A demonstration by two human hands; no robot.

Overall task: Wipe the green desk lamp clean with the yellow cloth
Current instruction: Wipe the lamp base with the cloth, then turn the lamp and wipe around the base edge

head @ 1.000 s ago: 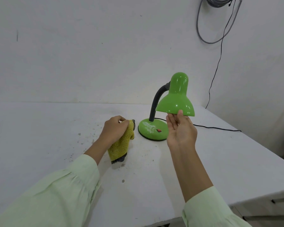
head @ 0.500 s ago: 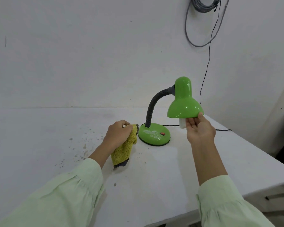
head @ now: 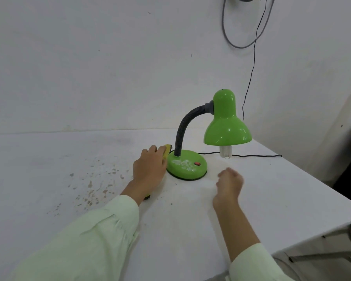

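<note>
Change noted: right hand (head: 229,182) is off the shade (head: 227,132) and low over the desk (head: 282,195), blurred, fingers loosely curled, empty; left hand (head: 149,169), fingers gripping the yellow cloth (head: 167,152), now sits against the left edge of the smeared base (head: 187,168) of the green desk lamp (head: 224,106), mid-desk, so a base wipe likely starts.

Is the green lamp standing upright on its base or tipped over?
Upright: the green desk lamp stands with its base flat on the white table, neck curving up, shade facing down over the bulb.
</note>
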